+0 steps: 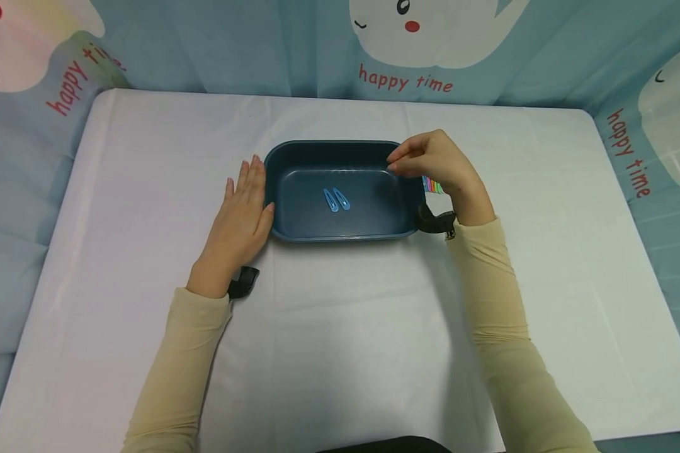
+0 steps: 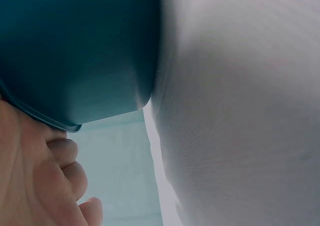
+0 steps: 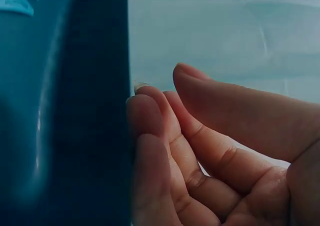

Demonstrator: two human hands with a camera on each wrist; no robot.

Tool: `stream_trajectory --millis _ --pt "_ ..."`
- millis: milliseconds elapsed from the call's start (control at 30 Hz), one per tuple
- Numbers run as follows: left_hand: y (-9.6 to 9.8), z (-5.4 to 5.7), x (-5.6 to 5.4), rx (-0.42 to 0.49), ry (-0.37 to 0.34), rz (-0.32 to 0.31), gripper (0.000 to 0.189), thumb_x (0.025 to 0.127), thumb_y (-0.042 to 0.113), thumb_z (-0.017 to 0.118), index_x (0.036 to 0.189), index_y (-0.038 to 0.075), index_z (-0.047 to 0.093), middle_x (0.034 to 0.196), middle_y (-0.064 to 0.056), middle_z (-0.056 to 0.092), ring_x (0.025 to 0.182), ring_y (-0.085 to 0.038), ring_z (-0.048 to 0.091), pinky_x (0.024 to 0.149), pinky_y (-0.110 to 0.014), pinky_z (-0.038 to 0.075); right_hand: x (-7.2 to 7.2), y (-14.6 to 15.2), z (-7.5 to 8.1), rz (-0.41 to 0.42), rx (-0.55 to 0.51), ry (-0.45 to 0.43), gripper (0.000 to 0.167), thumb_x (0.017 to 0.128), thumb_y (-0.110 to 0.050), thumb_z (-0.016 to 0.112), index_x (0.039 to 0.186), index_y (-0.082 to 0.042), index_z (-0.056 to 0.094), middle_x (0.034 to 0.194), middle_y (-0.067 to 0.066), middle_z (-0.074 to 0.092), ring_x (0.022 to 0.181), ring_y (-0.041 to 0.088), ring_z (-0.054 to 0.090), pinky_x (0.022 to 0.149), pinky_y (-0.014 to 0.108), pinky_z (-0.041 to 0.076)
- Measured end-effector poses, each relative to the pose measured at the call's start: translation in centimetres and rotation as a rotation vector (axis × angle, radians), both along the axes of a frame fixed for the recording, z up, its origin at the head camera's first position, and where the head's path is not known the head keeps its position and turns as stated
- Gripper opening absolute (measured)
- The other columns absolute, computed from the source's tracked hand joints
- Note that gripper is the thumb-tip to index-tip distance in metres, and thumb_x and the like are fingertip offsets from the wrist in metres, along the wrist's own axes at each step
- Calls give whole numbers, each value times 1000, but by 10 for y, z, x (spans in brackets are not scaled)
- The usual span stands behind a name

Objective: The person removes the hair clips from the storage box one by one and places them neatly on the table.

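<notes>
Two blue snap hair clips lie side by side on the floor of a dark blue rectangular tray. Along the tray's left side rests my left hand, its fingers straight and its thumb at the rim. Over the back right corner is my right hand, fingers loosely bent. In the right wrist view the thumb stands apart from the fingers, with nothing visible between them. Those fingers are right beside the tray wall. Part of the hair clips shows in that view's upper left.
Several thin, brightly coloured items show just right of the tray, partly hidden by the right hand and wrist. A white cloth covers the table. Blue printed curtains hang behind and beside it.
</notes>
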State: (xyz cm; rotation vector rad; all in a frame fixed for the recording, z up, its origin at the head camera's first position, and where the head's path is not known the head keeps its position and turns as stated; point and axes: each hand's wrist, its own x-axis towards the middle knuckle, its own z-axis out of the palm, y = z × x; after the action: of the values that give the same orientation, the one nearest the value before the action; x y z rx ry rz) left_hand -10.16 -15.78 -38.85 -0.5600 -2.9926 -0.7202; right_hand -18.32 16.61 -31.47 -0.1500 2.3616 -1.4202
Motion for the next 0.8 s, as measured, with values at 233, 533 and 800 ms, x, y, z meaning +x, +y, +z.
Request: stream_trajectory --millis 233,533,800 --pt "0 1 0 8 -7 4 62 101 23 31 150 -1 0 157 -11 -4 143 -25 -4 113 -47 -1 -4 -27 -9 85 43 -16 14 84 -4 67 93 7 68 78 4 69 78 23 64 73 28 51" --pt "-1 -2 2 4 -4 4 63 102 23 31 150 0 -3 157 -11 -4 143 -24 -6 113 -47 -1 -19 -60 -26 235 155 -108 8 84 -2 67 87 5 69 80 9 69 73 17 65 71 30 54" --pt "-2 -3 0 6 1 -3 64 102 23 31 149 1 -5 156 -12 -3 143 -23 -7 113 -47 -1 -27 -75 -38 342 362 -114 8 83 -7 70 81 1 70 74 6 67 67 14 62 67 27 52"
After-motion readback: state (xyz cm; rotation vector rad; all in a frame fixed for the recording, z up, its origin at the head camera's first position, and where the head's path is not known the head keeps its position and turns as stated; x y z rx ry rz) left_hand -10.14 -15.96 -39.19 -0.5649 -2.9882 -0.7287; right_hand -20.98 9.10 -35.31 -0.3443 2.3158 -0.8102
